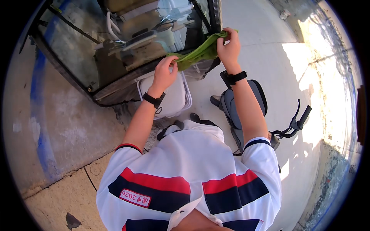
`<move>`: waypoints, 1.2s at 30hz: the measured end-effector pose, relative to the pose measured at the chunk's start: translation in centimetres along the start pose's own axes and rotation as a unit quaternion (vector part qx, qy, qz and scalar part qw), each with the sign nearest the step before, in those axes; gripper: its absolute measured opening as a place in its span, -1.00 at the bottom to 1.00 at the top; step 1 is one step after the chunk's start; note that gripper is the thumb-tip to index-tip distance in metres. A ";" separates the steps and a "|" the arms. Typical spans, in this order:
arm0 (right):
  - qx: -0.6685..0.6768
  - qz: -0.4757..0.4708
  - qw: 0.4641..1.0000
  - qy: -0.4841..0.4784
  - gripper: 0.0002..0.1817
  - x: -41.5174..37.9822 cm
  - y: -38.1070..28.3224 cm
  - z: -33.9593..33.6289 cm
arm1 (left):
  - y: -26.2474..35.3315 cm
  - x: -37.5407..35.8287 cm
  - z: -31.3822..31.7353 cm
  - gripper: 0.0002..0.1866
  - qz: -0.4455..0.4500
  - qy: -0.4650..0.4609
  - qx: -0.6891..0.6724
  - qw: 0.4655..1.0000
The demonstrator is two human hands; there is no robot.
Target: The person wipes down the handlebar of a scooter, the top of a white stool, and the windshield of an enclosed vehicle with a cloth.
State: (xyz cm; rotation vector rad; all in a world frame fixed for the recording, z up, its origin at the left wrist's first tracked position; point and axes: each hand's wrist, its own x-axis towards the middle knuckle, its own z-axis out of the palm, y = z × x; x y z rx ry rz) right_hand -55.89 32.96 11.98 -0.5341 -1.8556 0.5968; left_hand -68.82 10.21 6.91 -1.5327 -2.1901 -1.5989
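Observation:
A green cloth (198, 53) is stretched between my two hands in front of a vehicle-like cover with a clear window (73, 50) and dark edging. My left hand (165, 74) pinches the cloth's left end between thumb and fingers. At the upper right, my right hand (229, 48) grips the other end, higher than the left. The cloth sags a little in the middle and overlaps the dark lower edge of the window. Each wrist carries a black band.
Below the cover sits a white plastic basket with a lid (165, 94). A grey and black seat (246, 102) and a black handlebar (295, 125) stand to the right. Blue paint (40, 96) marks the concrete at left; a dark scrap (72, 221) lies at lower left.

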 end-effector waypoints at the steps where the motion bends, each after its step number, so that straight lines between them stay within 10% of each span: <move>1: 0.000 -0.001 1.000 0.007 -0.67 -0.1 0.1 -0.1 | 0.1 0.1 0.0 -0.72 -0.001 0.000 -0.003 1.000; 19: 0.084 -0.049 0.994 0.058 -0.77 7.0 -5.4 6.4 | 0.1 0.2 -0.1 -0.75 -0.068 -0.019 -0.026 0.997; 22: 0.109 0.072 0.987 -0.092 -0.34 8.3 -4.2 7.2 | 0.1 0.2 0.1 -0.75 -0.064 -0.017 -0.037 0.997; 25: 0.109 -0.045 0.992 0.052 -0.78 8.3 -3.9 8.5 | 0.0 0.2 0.0 -0.75 -0.055 -0.013 -0.043 0.998; 36: 0.072 -0.063 0.995 0.027 -0.80 7.1 -3.3 7.2 | 0.0 0.1 -0.2 -0.74 -0.063 -0.023 -0.057 0.996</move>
